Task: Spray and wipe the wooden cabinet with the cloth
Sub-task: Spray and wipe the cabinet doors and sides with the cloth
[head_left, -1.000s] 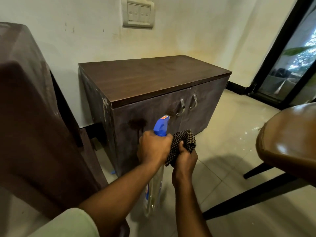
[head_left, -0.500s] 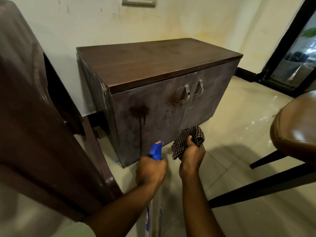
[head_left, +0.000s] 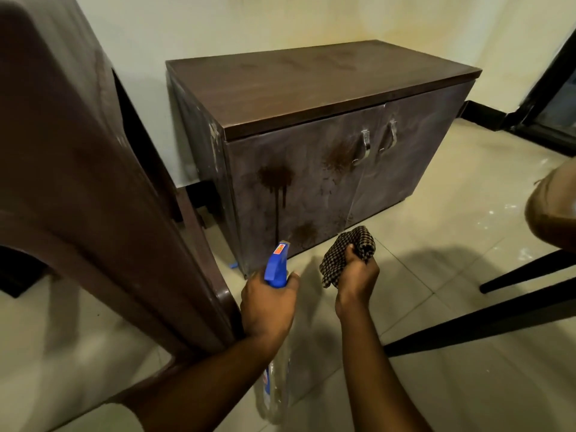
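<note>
The left hand (head_left: 269, 302) gripped a spray bottle (head_left: 276, 307), its blue nozzle aimed at the wooden cabinet (head_left: 311, 135) door, which bore dark wet patches (head_left: 276, 179). The right hand (head_left: 357, 280) clutched the checked cloth (head_left: 346, 251) just beside it.

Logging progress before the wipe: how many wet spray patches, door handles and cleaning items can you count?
Wet spray patches on the cabinet: 3
Door handles: 2
Cleaning items, spray bottle and cloth: 2
Total: 7
</note>
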